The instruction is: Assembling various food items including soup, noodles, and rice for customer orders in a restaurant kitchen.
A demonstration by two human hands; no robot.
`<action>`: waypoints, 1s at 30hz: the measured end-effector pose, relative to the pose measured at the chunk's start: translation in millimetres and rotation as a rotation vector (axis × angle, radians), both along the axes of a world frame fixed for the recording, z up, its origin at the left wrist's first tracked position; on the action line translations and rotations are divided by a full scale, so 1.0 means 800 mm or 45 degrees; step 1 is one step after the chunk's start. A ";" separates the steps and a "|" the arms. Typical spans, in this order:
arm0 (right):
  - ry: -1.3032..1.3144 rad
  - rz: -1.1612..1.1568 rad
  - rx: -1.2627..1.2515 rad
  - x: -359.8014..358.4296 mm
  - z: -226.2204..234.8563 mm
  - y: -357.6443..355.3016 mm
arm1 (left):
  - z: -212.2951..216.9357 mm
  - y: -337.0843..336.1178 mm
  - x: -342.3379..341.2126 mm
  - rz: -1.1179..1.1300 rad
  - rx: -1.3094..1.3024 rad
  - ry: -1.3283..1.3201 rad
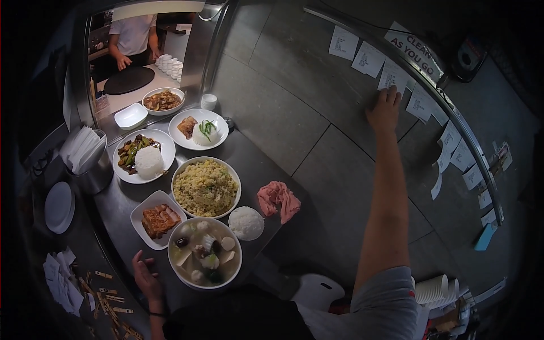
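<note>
My right hand [383,110] is stretched far out to the right, its fingertips on the lower part of a white paper order slip [392,75] hanging from a metal rail. Its fingers reach forward, slightly apart; the thumb is hard to make out. Low on the left, my left hand [147,277] is empty, with loosely bent fingers spread beside a large bowl of soup [211,259]. Above that bowl stand a bowl of fried rice [205,187], a square dish of sliced roast meat [160,220] and a small bowl of white rice [246,223].
Further up the steel counter [258,170] are a plate of stir-fry with rice [149,161] and another rice plate [205,133]. A pink cloth [279,202] lies near the counter's edge. Beyond the pass window stands a person [133,39]. Wooden clothespins [116,309] lie at lower left.
</note>
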State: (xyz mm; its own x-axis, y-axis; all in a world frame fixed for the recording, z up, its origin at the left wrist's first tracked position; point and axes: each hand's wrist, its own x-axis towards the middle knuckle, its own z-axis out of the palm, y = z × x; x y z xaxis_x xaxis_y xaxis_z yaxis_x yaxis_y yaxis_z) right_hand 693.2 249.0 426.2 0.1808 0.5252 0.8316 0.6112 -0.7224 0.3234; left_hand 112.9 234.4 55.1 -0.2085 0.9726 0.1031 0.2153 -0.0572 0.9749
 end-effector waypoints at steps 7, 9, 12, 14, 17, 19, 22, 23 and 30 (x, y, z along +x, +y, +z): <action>0.025 -0.021 -0.018 -0.002 0.000 0.000 | -0.001 -0.002 -0.001 -0.003 -0.010 -0.005; 0.024 -0.028 -0.019 -0.002 0.000 0.001 | 0.001 -0.002 0.000 -0.001 -0.008 -0.010; 0.014 -0.056 -0.034 -0.004 0.000 0.004 | 0.000 -0.001 -0.001 0.000 -0.007 -0.017; 0.029 -0.055 -0.031 -0.004 0.001 0.004 | 0.000 0.001 -0.002 -0.005 -0.004 -0.019; -0.026 -0.005 0.023 0.008 0.001 -0.001 | 0.005 0.005 0.004 -0.035 0.028 -0.003; -0.020 0.001 0.041 0.012 -0.002 0.006 | 0.005 0.005 0.003 0.000 0.011 -0.011; -0.063 -0.035 0.088 0.006 0.004 0.014 | -0.005 0.005 -0.004 0.002 0.007 -0.024; -0.057 -0.068 0.119 0.003 0.007 0.010 | -0.009 0.005 -0.003 0.001 -0.004 -0.027; -0.068 0.332 0.207 -0.015 -0.015 -0.041 | -0.027 0.004 -0.005 -0.060 0.023 -0.056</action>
